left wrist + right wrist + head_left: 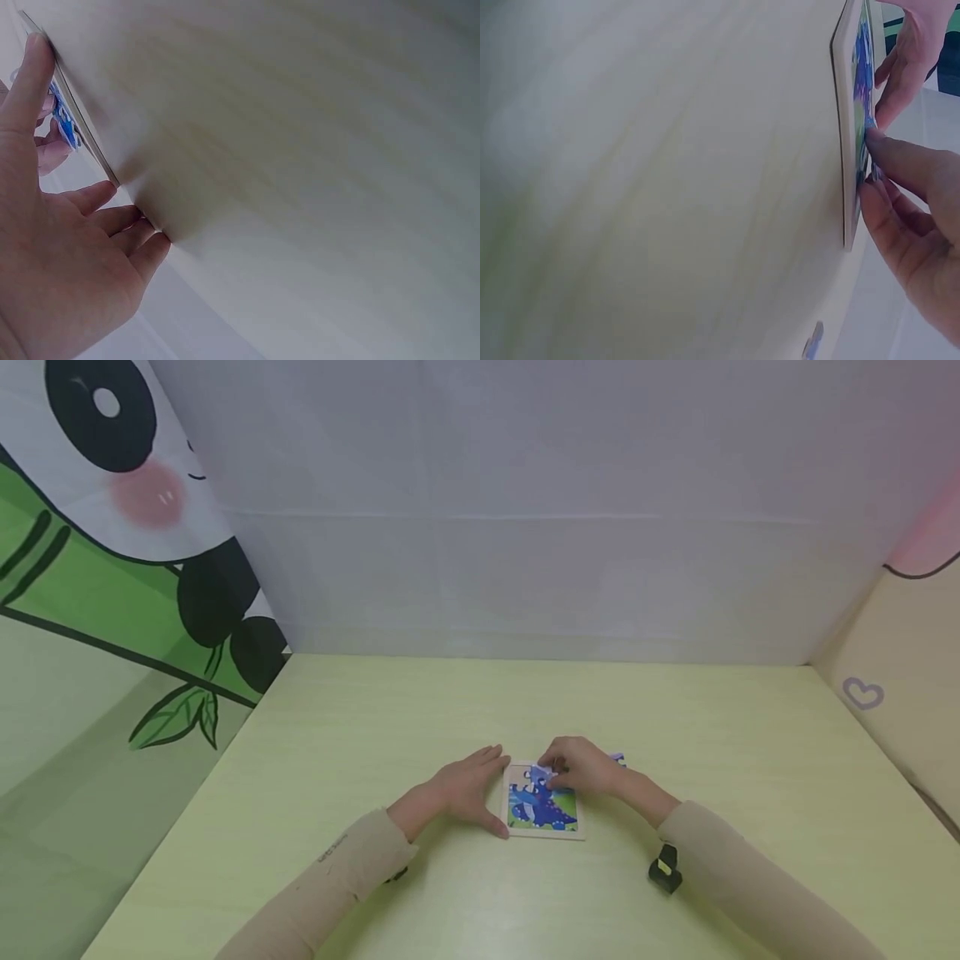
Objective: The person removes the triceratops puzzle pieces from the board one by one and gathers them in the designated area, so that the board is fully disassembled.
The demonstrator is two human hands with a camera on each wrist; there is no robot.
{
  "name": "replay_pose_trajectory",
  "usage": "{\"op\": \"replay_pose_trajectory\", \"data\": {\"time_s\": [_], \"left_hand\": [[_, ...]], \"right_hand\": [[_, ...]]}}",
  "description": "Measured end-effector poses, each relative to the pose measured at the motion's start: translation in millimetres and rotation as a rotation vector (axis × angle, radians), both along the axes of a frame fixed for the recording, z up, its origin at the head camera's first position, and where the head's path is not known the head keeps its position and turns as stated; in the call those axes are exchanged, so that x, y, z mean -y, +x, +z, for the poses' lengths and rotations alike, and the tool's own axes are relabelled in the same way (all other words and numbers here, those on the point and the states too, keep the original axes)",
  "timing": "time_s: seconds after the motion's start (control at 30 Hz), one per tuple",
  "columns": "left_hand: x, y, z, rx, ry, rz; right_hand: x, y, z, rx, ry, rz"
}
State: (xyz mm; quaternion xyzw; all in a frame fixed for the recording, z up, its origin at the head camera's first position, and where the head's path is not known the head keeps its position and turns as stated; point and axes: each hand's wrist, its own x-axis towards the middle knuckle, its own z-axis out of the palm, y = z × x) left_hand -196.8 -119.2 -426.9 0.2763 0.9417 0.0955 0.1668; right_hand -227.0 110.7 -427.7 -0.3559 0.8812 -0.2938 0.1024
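A small jigsaw puzzle in a pale wooden frame (546, 837) lies flat on the table, its picture a blue dinosaur on green. My left hand (471, 787) rests at the frame's left side, thumb at the near corner and fingers spread along the table; the left wrist view shows the thumb touching the frame's edge. Over the upper part of the puzzle, my right hand (587, 767) pinches a puzzle piece (876, 171) between thumb and fingers, low against the picture. The fingers hide most of that piece. Bare tray shows at the picture's upper left.
Another loose puzzle piece (618, 758), purple-blue, lies on the table just beyond the right hand, partly hidden by it. The pale yellow table (360, 718) meets a whitish cloth backdrop (525, 577) at its far edge. A printed panda panel (142, 577) stands at the left.
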Motion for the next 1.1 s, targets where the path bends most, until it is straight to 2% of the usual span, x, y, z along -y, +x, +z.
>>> {"op": "replay_pose_trajectory", "data": {"time_s": [0.2,0.7,1.1], "left_hand": [[0.2,0.0,1.6,0.0,-0.003,-0.004],[0.0,0.1,2.7,-0.001,-0.01,-0.004],[-0.5,-1.0,0.2,-0.008,-0.021,-0.007]], "right_hand": [[-0.5,-0.2,2.0,-0.035,0.005,0.034],[-4.9,4.1,7.6,-0.04,-0.004,0.003],[-31.2,2.0,18.4,-0.055,-0.005,-0.046]]}}
